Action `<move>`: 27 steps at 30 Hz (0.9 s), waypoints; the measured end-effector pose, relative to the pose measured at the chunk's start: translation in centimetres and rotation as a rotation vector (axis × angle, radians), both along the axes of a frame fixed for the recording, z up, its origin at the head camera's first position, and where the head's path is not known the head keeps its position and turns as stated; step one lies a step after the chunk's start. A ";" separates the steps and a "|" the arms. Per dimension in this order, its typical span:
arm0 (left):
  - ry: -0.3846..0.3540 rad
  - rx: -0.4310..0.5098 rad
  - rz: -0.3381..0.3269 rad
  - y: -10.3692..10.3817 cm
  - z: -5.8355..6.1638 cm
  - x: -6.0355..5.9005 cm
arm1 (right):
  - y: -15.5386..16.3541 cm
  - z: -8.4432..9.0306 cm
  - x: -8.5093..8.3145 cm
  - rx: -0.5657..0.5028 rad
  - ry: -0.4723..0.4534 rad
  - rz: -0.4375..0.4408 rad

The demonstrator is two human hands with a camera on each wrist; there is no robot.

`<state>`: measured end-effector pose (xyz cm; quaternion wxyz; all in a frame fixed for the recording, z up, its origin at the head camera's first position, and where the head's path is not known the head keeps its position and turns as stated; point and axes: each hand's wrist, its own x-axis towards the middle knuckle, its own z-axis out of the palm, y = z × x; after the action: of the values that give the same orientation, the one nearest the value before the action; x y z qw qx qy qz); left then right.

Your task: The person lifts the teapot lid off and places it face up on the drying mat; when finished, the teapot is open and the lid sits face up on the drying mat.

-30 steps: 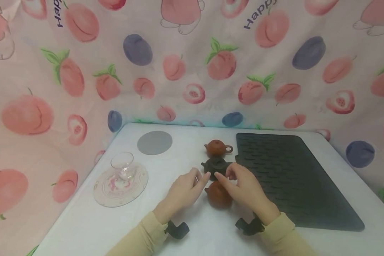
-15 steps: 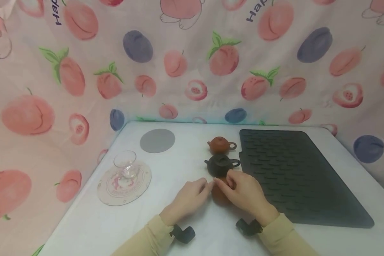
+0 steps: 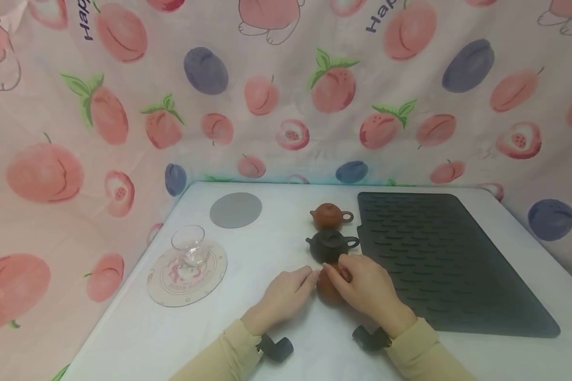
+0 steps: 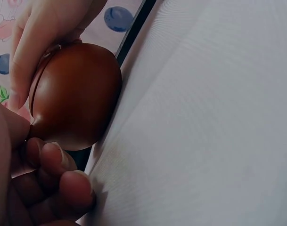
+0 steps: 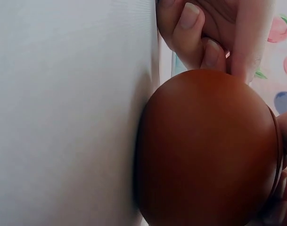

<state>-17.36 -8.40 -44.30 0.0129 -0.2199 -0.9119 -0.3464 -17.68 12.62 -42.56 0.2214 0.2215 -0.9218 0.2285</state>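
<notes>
Three small teapots stand in a column on the white table (image 3: 276, 238). The nearest, a red-brown teapot (image 3: 325, 290) (image 4: 77, 94) (image 5: 209, 150), sits between both hands. My left hand (image 3: 310, 278) (image 4: 49, 174) touches its left side with curled fingers at the spout end. My right hand (image 3: 336, 275) (image 4: 35, 52) lies over its top, fingers curled round the lid and body. A dark teapot (image 3: 331, 244) stands just behind, an orange-brown teapot (image 3: 331, 214) farther back. Neither hand touches those two.
A black ribbed mat (image 3: 438, 259) covers the table's right part. At the left a glass cup (image 3: 189, 245) stands on a round printed coaster (image 3: 171, 283), with a grey disc (image 3: 235, 210) behind. A peach-print cloth (image 3: 286, 95) hangs behind and at both sides.
Both hands have drawn back from beside the dark teapot and closed in on the nearest red-brown teapot, now covering most of it. The other things have stayed put.
</notes>
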 end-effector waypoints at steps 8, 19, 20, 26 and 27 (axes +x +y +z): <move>0.004 0.017 -0.025 0.1 0.1 0.0 | 0.1 -0.1 0.1 0.024 -0.021 -0.012; -0.018 0.016 0.010 -0.1 0.1 0.0 | 0.4 0.0 -0.1 -0.073 -0.097 0.018; -0.012 0.020 0.009 -0.1 0.1 0.0 | 0.5 0.1 -0.1 -0.088 -0.104 0.020; -0.005 0.014 0.009 -0.1 0.1 0.1 | 0.9 0.2 0.0 -0.186 -0.219 -0.004; -0.006 0.009 0.010 -0.2 0.1 0.1 | 0.9 0.3 0.1 -0.210 -0.245 -0.011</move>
<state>-17.27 -8.58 -44.17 0.0129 -0.2142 -0.9114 -0.3511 -17.57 13.53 -42.30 0.1307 0.1626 -0.9142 0.3475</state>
